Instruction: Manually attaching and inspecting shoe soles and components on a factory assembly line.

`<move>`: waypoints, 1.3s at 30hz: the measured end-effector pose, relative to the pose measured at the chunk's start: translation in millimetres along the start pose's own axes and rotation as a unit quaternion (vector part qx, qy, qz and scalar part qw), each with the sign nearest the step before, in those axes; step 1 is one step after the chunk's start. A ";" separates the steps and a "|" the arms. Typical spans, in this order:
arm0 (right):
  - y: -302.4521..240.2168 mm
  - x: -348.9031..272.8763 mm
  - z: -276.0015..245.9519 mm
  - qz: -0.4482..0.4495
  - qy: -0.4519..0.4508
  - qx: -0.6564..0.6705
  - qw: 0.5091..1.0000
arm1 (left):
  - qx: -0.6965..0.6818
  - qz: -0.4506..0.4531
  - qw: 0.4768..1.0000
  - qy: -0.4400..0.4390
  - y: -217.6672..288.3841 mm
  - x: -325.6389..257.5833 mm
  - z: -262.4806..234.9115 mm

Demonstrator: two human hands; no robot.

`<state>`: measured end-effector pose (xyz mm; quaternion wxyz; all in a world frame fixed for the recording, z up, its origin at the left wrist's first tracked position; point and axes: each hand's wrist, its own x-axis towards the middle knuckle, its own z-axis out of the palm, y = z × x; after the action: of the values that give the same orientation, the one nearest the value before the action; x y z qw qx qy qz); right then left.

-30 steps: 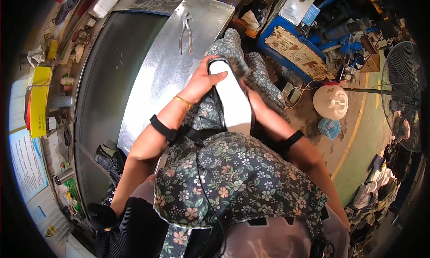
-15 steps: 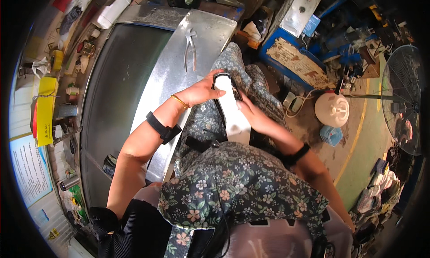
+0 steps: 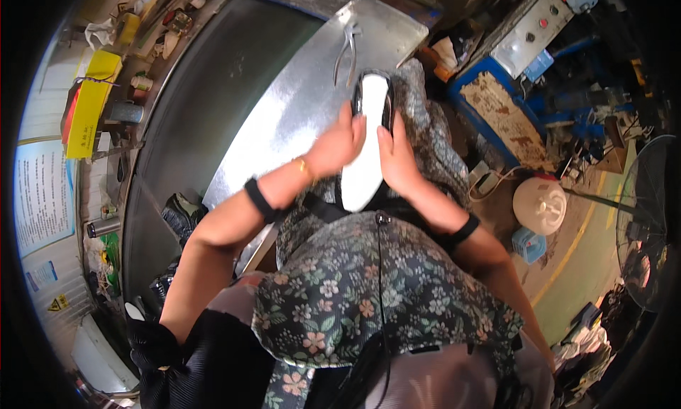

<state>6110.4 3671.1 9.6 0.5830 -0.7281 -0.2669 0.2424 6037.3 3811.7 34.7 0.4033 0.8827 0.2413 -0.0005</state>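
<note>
Over my lap I hold a shoe (image 3: 369,146) with its white underside facing up and a dark shiny upper around the far end. My left hand (image 3: 337,145) is closed against the left side of the shoe, its fingers bent. On the right side my right hand (image 3: 399,157) grips it, thumb near the white face and fingers along the dark edge. Just beyond the shoe, a pair of metal pincers (image 3: 346,58) lies on the shiny metal plate (image 3: 277,104). The palms hide parts of the shoe's sides.
A dark conveyor belt (image 3: 206,75) runs along my left, with dark shoes (image 3: 183,214) near it. Ahead right stands a blue machine with a control panel (image 3: 532,33). A cream jug (image 3: 539,205), a blue basket (image 3: 528,246) and a fan (image 3: 649,221) are at the right.
The shoe has swung more upright in view, showing more of its white underside. My left hand has shifted down its side. The whole view has turned somewhat.
</note>
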 end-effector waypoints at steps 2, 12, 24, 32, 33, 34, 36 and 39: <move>-0.8 -14.2 3.1 -0.023 0.010 -0.035 0.999 | -0.014 0.071 0.992 0.103 -4.3 -28.6 20.9; -23.0 47.0 -59.7 0.285 -0.013 0.171 0.943 | -0.605 -0.161 0.773 -0.105 17.4 54.4 -3.2; 25.4 98.2 -24.5 -0.070 0.075 -0.167 0.981 | -0.576 -0.219 0.781 -0.102 -0.6 91.5 -1.2; -24.5 -19.5 -24.4 -0.094 -0.149 -0.263 0.949 | -0.746 -0.189 0.623 0.138 -35.7 51.9 -9.1; -21.9 -11.1 -44.3 0.000 -0.185 -0.041 0.982 | -0.744 -0.191 0.634 0.088 -6.1 48.5 -17.6; -20.2 -7.1 -65.6 0.081 -0.211 0.190 0.955 | -0.740 -0.193 0.643 0.040 20.6 40.9 -22.0; -48.3 -15.8 -123.0 0.187 -0.137 0.325 0.917 | -0.572 -0.131 0.802 0.105 49.3 21.4 -9.4; -95.5 -37.6 -222.7 0.019 0.011 0.045 0.999 | -0.292 0.070 0.951 -0.070 24.5 -5.1 2.0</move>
<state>6220.4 3502.6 149.7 0.6132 -0.7088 -0.2353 0.2572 6043.6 3794.3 51.8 0.6584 0.7386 0.1401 0.0366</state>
